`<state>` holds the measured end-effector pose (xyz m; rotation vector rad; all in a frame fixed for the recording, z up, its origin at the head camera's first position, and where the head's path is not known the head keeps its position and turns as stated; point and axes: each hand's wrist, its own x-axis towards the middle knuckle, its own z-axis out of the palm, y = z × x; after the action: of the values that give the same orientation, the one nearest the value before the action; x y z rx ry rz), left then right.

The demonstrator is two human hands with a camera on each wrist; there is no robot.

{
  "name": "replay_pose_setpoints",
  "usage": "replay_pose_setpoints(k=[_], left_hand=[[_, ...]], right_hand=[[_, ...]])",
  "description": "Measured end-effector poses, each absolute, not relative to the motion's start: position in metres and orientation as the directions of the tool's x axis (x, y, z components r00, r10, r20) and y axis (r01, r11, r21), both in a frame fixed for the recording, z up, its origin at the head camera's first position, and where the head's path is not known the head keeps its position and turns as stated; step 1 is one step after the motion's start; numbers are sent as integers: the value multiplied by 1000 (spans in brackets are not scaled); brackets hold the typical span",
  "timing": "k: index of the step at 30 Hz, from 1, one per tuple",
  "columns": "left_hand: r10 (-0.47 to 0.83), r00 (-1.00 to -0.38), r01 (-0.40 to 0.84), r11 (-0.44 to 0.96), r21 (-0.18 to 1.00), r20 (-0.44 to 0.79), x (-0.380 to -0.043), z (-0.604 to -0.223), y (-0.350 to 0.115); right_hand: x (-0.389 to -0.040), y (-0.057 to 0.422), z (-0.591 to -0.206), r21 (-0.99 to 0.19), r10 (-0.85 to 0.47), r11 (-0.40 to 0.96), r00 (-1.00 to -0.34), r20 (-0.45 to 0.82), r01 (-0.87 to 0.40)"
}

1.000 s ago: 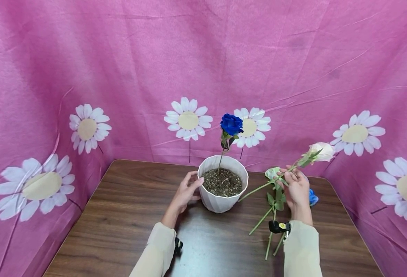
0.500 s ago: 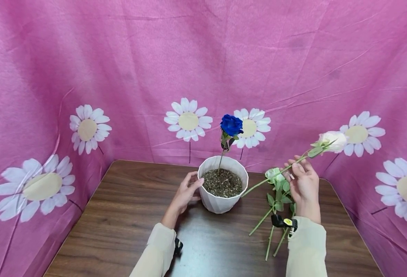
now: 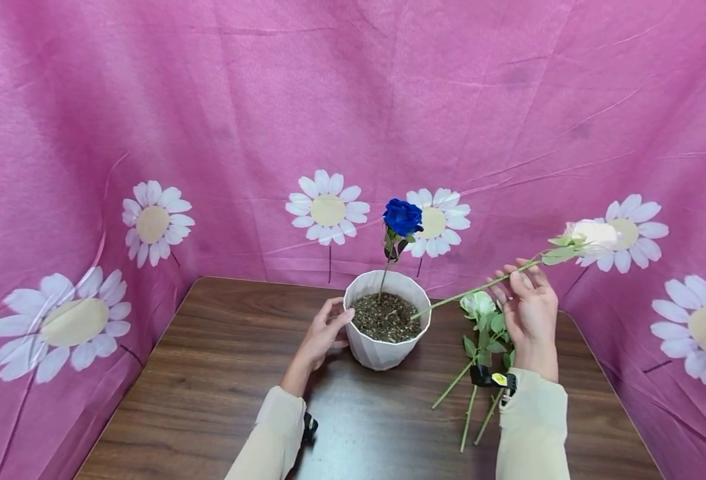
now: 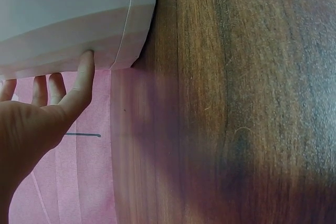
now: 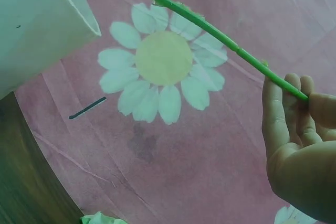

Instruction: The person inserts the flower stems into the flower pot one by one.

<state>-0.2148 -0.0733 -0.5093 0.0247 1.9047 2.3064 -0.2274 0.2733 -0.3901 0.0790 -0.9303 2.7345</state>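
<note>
A white faceted flower pot (image 3: 383, 353), filled with dark soil (image 3: 383, 319), stands on the table. One blue rose (image 3: 403, 217) rises upright out of the soil. My left hand (image 3: 324, 333) holds the pot at its left side, thumb near the rim; in the left wrist view the fingertips (image 4: 88, 59) meet its outer wall. My right hand (image 3: 529, 310) pinches the green stem (image 5: 210, 30) of a white rose (image 3: 593, 238) between thumb and fingers. This rose slants, bloom up to the right, with its stem's lower end over the pot's right rim, close over the soil.
Several cut stems with leaves (image 3: 485, 340) and a pale greenish-white rose (image 3: 477, 304) lie on the brown wooden table (image 3: 209, 373), right of the pot, partly behind my right hand. A pink cloth (image 3: 353, 100) printed with daisies hangs behind and beside the table.
My right hand has moved right and up with the white rose, whose lower stem end has gone from beside the pot's outer wall to inside the rim. The left hand stays on the pot.
</note>
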Motion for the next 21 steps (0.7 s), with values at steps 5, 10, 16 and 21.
replay_pose_setpoints(k=[5,10,16,21], left_hand=[[119,-989,-105,-184,977,-84,-214,-509,-74],[119,-989,-105,-191,976,-83,-214,-509,-74],[122,-989,-101,-191,976,-78,-213,-509,-74],[128,-988,-106,-193,975,-82,-213,-508,-73]], right_hand=[[-233,260,-391,-627,270,-708,-945,185,-325],[-239,243,-391,-691,301,-607,-918,258,-393],[-246,221,-391,-786,293,-444,-899,326,-430],[-251,205,-390,-849,251,-288,-891,379,-443]])
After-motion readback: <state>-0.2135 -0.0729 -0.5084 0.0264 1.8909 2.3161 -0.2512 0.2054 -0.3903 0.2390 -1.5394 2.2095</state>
